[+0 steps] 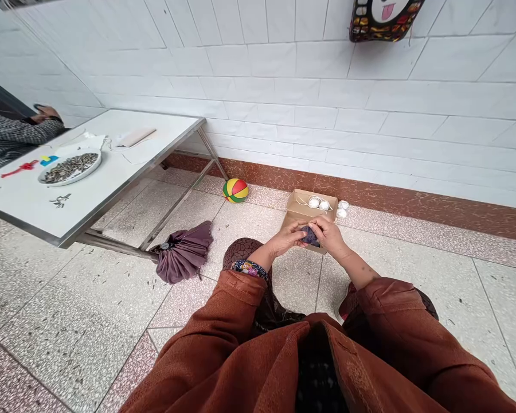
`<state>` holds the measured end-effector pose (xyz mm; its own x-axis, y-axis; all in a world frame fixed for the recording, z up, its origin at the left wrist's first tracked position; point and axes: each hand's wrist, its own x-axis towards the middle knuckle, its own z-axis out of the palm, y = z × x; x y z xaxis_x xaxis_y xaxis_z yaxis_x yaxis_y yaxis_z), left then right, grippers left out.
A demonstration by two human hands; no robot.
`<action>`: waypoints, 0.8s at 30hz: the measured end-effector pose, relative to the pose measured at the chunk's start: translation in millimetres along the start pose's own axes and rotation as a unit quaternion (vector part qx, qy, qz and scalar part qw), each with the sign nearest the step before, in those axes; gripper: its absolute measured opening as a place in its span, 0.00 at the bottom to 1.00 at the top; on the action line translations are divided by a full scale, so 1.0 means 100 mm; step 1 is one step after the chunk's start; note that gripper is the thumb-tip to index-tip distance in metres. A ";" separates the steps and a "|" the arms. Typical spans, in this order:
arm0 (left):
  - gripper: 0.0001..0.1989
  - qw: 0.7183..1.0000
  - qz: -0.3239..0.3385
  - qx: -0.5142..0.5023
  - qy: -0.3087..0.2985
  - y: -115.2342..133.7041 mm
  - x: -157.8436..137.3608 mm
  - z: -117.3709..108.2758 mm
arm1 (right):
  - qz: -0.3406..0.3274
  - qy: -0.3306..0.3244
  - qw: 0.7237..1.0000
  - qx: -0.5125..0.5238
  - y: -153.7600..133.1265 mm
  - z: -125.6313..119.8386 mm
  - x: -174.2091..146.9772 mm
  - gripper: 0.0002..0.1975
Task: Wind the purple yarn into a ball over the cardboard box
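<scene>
Between my two hands is a small dark purple-blue ball of yarn [310, 236]. My left hand [287, 237] grips it from the left side with curled fingers. On the other side, my right hand [328, 234] has its thumb and fingers pinched together at the ball's top; any strand between them is too small to see. Below and behind my hands sits an open cardboard box [294, 201] on the floor. Inside it lie white yarn balls [313, 202] with loose white strands. More white balls [342, 209] rest just outside the box's right edge.
A red, yellow and green ball [235, 190] lies by the wall. A purple cloth bag [184, 252] leans near a white table [124, 132] bearing a plate of seeds [71, 168]. Another person's sleeve [21, 133] shows at far left. A patterned bag [386, 20] hangs above.
</scene>
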<state>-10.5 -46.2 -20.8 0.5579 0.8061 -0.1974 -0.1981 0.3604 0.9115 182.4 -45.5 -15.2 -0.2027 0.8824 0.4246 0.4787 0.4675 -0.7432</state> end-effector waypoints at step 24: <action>0.37 0.996 0.056 0.067 -0.005 -0.14 0.07 0.01 | 0.165 0.020 0.980 0.107 0.05 0.00 0.07 0.19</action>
<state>-3.0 -46.4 -34.6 0.5468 0.8326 -0.0886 -0.1501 0.2016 0.9679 183.8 -37.2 -16.4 -0.0319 0.9866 0.1598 0.3221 0.1615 -0.9328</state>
